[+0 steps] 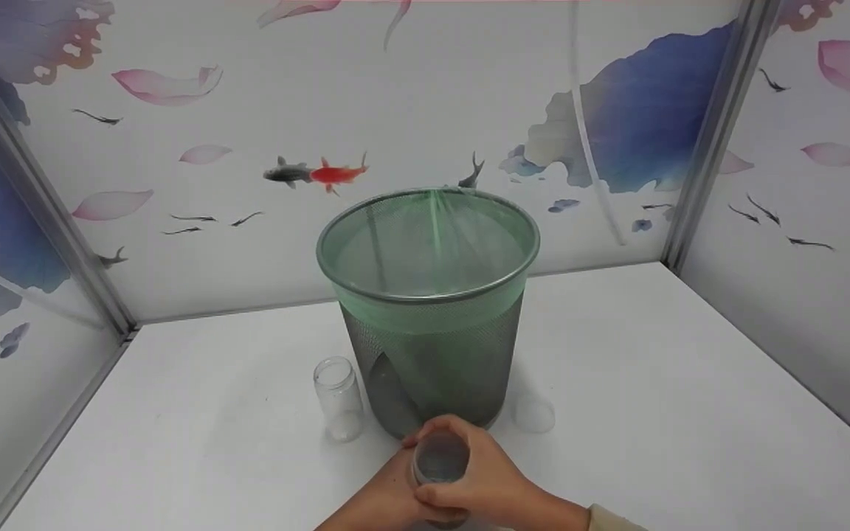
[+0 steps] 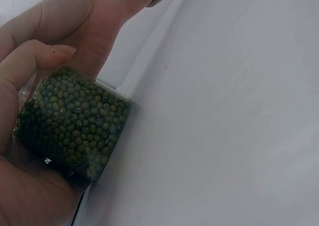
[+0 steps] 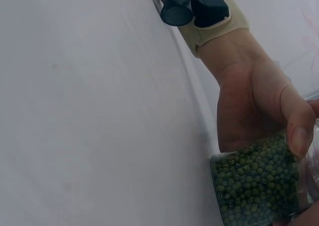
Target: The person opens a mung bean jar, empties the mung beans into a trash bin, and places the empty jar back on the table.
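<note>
Both hands grip a clear jar of green mung beans (image 2: pixel 75 124) low at the front of the table. My right hand (image 1: pixel 495 472) wraps its fingers and thumb around the jar's upper part in the head view. On the other side, my left hand (image 1: pixel 388 487) curls round the jar, partly hidden behind it. Beans fill the lower part of the jar (image 3: pixel 256 186) in the right wrist view, its base right at the white table surface. From above, the jar's round top (image 1: pixel 443 457) looks greyish; I cannot tell whether a lid covers it.
A mesh wastebasket (image 1: pixel 429 299) lined with a green bag stands just beyond the hands. Left of it is an upright clear jar (image 1: pixel 339 402); to its right lies a clear round lid-like piece (image 1: pixel 535 414). Printed panels (image 1: pixel 425 96) enclose the white table (image 1: pixel 661 369).
</note>
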`<state>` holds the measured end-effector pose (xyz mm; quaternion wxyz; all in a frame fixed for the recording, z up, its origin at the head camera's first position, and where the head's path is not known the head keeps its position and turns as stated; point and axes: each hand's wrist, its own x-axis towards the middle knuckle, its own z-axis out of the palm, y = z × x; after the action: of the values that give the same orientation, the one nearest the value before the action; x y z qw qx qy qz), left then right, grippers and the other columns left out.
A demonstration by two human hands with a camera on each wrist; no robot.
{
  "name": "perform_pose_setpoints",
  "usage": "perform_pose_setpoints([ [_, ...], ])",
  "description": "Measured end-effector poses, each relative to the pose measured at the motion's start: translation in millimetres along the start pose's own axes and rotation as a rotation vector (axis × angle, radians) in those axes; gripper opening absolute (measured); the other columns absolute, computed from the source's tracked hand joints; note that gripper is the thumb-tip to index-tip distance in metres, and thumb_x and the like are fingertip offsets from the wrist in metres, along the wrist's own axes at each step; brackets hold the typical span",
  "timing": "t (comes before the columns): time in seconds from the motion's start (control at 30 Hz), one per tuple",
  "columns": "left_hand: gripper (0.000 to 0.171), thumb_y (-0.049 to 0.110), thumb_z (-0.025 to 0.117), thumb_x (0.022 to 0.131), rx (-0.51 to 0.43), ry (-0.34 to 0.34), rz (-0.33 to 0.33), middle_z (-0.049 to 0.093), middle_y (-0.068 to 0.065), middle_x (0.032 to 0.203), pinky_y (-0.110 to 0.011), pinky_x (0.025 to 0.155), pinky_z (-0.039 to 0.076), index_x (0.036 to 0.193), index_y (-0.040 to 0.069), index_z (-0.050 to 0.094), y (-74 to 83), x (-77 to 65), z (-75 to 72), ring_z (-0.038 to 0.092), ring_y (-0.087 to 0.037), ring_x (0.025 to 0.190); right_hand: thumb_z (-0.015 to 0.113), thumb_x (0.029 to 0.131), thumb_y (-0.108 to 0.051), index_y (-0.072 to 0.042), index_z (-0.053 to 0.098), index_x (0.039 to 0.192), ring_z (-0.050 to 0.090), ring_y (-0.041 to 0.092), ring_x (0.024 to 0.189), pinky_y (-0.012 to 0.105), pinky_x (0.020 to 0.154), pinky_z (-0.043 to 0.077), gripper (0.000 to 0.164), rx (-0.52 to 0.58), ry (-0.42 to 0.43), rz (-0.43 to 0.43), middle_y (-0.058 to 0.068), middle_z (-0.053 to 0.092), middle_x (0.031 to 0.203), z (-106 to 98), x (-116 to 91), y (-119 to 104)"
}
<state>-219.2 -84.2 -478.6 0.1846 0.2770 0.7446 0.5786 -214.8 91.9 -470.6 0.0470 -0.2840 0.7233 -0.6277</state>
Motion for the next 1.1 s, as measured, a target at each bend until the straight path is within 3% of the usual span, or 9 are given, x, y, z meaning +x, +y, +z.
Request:
perform_pose_setpoints([
  [0.2,0.065,0.029,0.083,0.078,0.047,0.006,0.012,0.057,0.005,0.126,-0.026,0.094,0.046,0.133,0.019,0.051,0.9,0.5,-0.6,0.057,-0.012,0.111,0.084,0.075,-0.023,-0.018,0.061,0.114,0.061,0.019,0.113,0.027,0.099,0.042,0.046,-0.008,-0.002,-0.002,-0.003,0.069,0.118,-0.5,0.5,-0.8],
  [0.43,0.062,0.027,0.083,0.077,0.028,-0.001,0.008,0.059,0.005,0.122,-0.026,0.091,0.048,0.130,0.019,0.053,0.8,1.2,0.0,0.059,-0.012,0.107,0.084,0.075,-0.024,-0.018,0.061,0.114,0.061,0.018,0.113,0.026,0.099,0.041,0.046,-0.029,-0.009,-0.009,-0.004,0.069,0.117,-1.6,0.7,-0.1],
  [0.7,0.061,0.028,0.082,0.078,0.069,-0.007,0.027,0.059,0.007,0.122,-0.025,0.092,0.047,0.131,0.018,0.052,1.1,0.9,0.3,0.059,-0.012,0.108,0.082,0.076,-0.022,-0.017,0.061,0.115,0.062,0.020,0.113,0.028,0.098,0.044,0.045,0.008,-0.029,0.002,-0.002,0.069,0.120,-2.0,1.6,-0.1],
  [1.1,0.057,0.024,0.082,0.078,0.015,-0.008,0.040,0.061,0.004,0.121,-0.026,0.090,0.049,0.128,0.020,0.054,1.7,-0.4,0.5,0.060,-0.014,0.106,0.083,0.074,-0.022,-0.019,0.062,0.115,0.061,0.020,0.114,0.029,0.098,0.043,0.046,0.007,-0.046,0.029,-0.003,0.068,0.120,-3.3,2.0,-1.3],
])
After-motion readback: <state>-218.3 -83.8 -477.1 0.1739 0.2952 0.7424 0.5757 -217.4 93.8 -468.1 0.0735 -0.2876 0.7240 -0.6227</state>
